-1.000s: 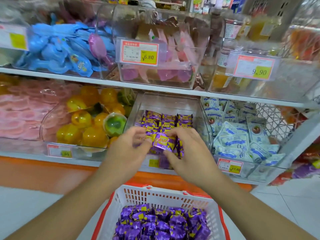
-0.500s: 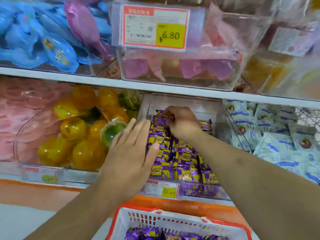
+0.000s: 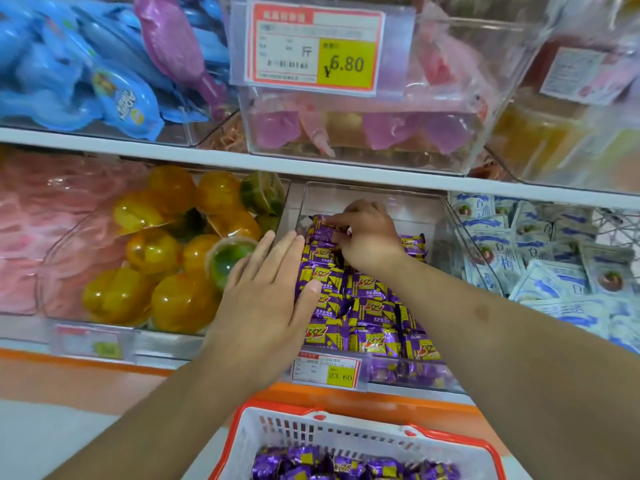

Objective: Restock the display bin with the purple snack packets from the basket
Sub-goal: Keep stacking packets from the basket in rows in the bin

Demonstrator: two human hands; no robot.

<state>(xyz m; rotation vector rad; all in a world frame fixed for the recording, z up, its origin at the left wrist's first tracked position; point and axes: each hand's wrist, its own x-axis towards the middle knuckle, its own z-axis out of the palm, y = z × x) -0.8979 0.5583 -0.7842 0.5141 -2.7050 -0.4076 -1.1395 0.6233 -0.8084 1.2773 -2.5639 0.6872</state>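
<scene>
At the bottom edge, closest to the camera, a white basket (image 3: 277,434) with an orange-red rim is sitting below the shelf, and loose purple snack packets (image 3: 346,465) are lying heaped inside it. Just beyond its rim, an orange strip is running along the base of the shelving, with a small price label (image 3: 325,372) clipped to the front of the clear display bin (image 3: 429,220).

Both forearms are reaching up from the lower corners into that bin. The left hand (image 3: 266,299) is lying flat, fingers straight and close together, its grip spread open and pressing against the left side of the stacked purple packets (image 3: 374,313) near the bin's left wall. Those packets are filling the bin in rows from the front toward the middle.

Farther in, the right hand (image 3: 370,233) is curling over the back row, its grip pinching one purple packet (image 3: 323,223) at the rear left of the stack, touching the packets under it.

To the left, a neighbouring bin is holding orange and green jelly cups (image 3: 156,251); to the right, white-and-blue sachets (image 3: 540,258) are piling up. On the shelf above, a large price tag (image 3: 315,46) is showing 6.80 in front of pink items, with blue packs (image 3: 69,74) beside them.
</scene>
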